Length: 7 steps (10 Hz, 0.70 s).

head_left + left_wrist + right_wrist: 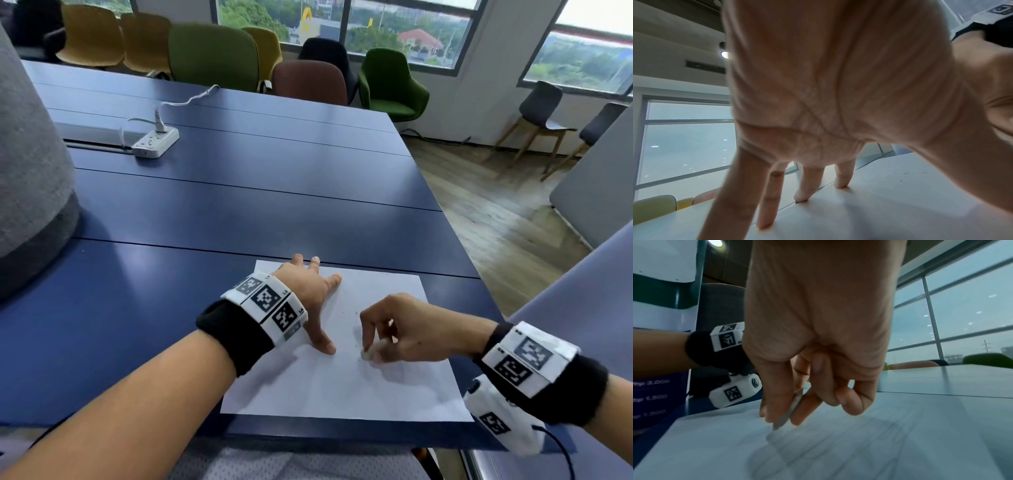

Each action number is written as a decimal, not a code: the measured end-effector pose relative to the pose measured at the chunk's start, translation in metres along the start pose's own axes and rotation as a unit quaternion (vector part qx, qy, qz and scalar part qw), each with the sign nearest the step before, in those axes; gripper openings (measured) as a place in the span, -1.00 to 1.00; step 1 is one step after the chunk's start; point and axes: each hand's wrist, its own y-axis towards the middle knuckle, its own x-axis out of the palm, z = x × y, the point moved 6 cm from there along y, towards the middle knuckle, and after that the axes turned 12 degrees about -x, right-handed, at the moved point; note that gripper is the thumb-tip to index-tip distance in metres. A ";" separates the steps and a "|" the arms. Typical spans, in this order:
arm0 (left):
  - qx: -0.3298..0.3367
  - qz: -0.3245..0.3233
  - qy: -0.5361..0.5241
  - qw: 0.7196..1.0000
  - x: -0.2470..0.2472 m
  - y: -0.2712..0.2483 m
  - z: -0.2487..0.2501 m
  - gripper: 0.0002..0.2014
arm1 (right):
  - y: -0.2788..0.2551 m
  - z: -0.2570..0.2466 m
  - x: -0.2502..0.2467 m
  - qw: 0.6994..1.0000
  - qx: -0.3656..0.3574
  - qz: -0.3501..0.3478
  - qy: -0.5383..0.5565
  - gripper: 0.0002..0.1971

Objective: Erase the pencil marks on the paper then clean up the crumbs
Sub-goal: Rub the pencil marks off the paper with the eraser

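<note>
A white sheet of paper point(342, 380) lies on the blue table point(239, 212) near its front edge. My left hand point(313, 291) presses flat on the sheet's upper left part, fingers spread and straight point(764, 216). My right hand point(394, 332) pinches a small white eraser point(367, 354) between thumb and fingers, its tip touching the paper at mid-sheet. The right wrist view shows the eraser point(789, 412) as a thin pale wedge between the fingertips, over faint grey pencil strokes point(828, 447). A few dark crumbs point(356, 313) dot the paper above the eraser.
A white power strip point(156, 140) with a cable sits far back on the left. A grey rounded divider point(30, 178) stands at the left edge. Chairs line the far side of the table. The table's right edge drops to a wooden floor point(496, 212).
</note>
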 end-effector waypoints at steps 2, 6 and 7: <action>0.004 -0.003 -0.003 1.000 0.000 0.000 0.001 0.28 | -0.006 0.008 -0.008 0.996 0.002 0.088 0.006 -0.94; 0.003 -0.008 -0.008 1.000 0.000 -0.001 -0.001 0.28 | -0.014 -0.001 0.011 0.999 -0.022 -0.002 0.028 -0.90; 0.005 -0.004 -0.007 1.000 0.000 0.000 0.000 0.28 | -0.009 0.018 -0.003 0.996 0.004 0.077 0.035 -0.87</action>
